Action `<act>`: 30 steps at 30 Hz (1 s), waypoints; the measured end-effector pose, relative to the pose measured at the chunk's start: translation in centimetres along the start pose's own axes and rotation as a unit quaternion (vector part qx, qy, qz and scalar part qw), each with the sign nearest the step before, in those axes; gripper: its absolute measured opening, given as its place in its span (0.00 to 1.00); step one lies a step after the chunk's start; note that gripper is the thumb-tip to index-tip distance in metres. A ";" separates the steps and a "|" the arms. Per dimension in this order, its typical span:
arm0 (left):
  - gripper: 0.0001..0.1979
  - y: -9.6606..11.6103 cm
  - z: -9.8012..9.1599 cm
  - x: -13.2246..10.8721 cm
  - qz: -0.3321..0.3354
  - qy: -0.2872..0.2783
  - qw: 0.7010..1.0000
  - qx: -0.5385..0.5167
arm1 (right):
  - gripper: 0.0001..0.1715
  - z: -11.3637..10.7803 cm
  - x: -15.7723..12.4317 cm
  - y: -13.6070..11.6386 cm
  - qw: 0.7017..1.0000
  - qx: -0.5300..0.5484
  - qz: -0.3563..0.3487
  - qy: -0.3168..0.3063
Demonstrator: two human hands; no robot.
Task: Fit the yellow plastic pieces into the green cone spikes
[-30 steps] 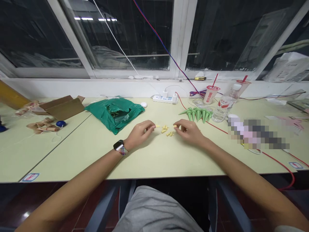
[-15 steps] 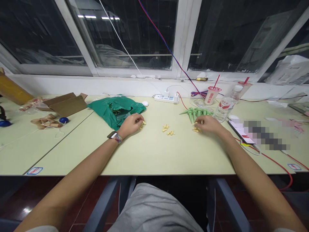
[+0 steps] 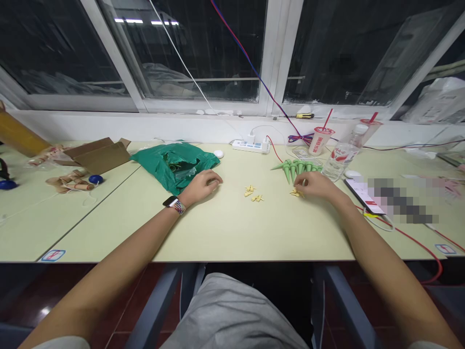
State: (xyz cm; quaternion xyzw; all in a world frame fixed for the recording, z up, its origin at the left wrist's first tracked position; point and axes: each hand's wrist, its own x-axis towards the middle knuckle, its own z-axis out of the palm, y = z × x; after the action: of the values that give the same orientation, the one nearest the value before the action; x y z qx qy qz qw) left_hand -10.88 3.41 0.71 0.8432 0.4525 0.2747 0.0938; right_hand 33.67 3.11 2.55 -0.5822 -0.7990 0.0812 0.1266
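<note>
A small heap of yellow pieces (image 3: 253, 193) lies in the middle of the pale green table (image 3: 232, 232). My left hand (image 3: 201, 184) rests curled on the table just right of the green plastic bag (image 3: 173, 163), fingers closed; what it holds is hidden. My right hand (image 3: 314, 184) lies below the row of green cones (image 3: 297, 168), fingers bent over a few yellow pieces (image 3: 296, 193) at its fingertips. A watch sits on my left wrist.
A power strip (image 3: 250, 146), a red-lidded cup with straw (image 3: 320, 140) and a water bottle (image 3: 341, 154) stand at the back. A cardboard box (image 3: 95, 154) and wooden bits lie far left. A red cable (image 3: 414, 239) runs along the right.
Both hands left the middle heap: the left went to the green bag, the right to the green cones, where yellow pieces now lie. The left hand's yellow piece is no longer visible.
</note>
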 end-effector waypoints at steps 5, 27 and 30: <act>0.13 0.1 0.2 0.1 0.017 -0.014 1.000 -0.004 | 0.11 0.3 0.4 0.5 1.000 0.023 -0.007 -0.009; 0.18 0.5 0.6 0.3 -0.067 0.023 0.980 -0.189 | 0.11 3.3 -0.5 -5.0 0.959 0.074 -0.198 0.187; 0.17 0.1 0.9 0.5 -0.102 0.060 0.962 -0.247 | 0.10 4.6 -1.0 -7.8 0.949 0.088 -0.266 0.147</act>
State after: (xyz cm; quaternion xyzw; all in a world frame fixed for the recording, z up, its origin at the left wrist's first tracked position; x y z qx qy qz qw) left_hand -10.12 3.84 0.19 0.7249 0.4589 0.4173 0.2996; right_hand 25.46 -0.20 0.22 -0.3410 -0.8871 0.0282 0.3098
